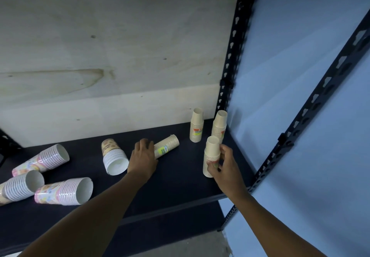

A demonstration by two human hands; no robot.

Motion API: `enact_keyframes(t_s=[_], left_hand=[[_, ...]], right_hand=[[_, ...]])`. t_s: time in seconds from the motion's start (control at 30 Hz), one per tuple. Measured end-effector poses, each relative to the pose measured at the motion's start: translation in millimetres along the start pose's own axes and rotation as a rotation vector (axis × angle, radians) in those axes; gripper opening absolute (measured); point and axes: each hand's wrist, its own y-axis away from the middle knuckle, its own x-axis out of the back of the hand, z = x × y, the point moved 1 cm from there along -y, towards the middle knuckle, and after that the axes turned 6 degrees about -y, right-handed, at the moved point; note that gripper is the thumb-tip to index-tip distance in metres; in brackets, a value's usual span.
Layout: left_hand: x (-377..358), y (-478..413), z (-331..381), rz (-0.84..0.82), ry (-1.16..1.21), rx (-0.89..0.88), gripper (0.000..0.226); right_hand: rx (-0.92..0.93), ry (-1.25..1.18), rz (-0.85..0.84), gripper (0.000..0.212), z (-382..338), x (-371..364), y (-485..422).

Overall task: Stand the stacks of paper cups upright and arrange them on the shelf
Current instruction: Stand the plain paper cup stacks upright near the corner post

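Observation:
Three tan cup stacks stand upright at the right end of the dark shelf (pixel 180 176): one at the back (pixel 197 125), one by the post (pixel 219 125), one nearer the front (pixel 211 155). My right hand (pixel 224 162) is wrapped around the front stack. A fourth tan stack (pixel 167 145) lies on its side mid-shelf, and my left hand (pixel 143 156) grips its near end. Another fallen stack with a patterned base (pixel 114 156) lies just left of my left hand. Three pink-patterned stacks lie at the far left: (pixel 43 159), (pixel 21 185), (pixel 64 191).
A pale wooden board (pixel 110 56) backs the shelf. Black perforated metal posts (pixel 233 56), (pixel 300 132) rise on the right against a light blue wall (pixel 300 56). A concrete floor (pixel 190 244) shows below the shelf's front edge.

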Motion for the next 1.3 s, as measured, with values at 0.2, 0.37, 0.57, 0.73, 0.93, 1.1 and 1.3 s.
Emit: enact_keyframes(t_s=[0.2, 0.37, 0.57, 0.73, 0.93, 1.1, 1.3], left_hand=[[-1, 6, -7, -0.049, 0.090, 0.032, 0.063], [6, 13, -2, 0.085, 0.325, 0.020, 0.057], [42, 18, 17, 0.299, 0.633, -0.021, 0.050], [54, 27, 28, 0.228, 0.693, -0.030, 0.051], [46, 27, 40, 0.148, 0.752, 0.008, 0.057], [36, 19, 46, 0.136, 0.802, 0.055, 0.059], [36, 18, 50, 0.126, 0.840, 0.077, 0.059]], right_hand=[[-0.002, 0.022, -0.014, 0.072, 6, 2, 3], [0.017, 0.027, -0.025, 0.073, 7, 1, 8], [-0.027, -0.019, -0.015, 0.077, 0, -2, 13], [-0.117, 0.009, -0.119, 0.072, 15, 3, 6], [-0.189, 0.074, -0.133, 0.051, 21, -1, 10], [-0.175, 0.060, -0.130, 0.052, 27, 0, 11], [-0.179, -0.014, -0.130, 0.043, 20, -3, 11]])
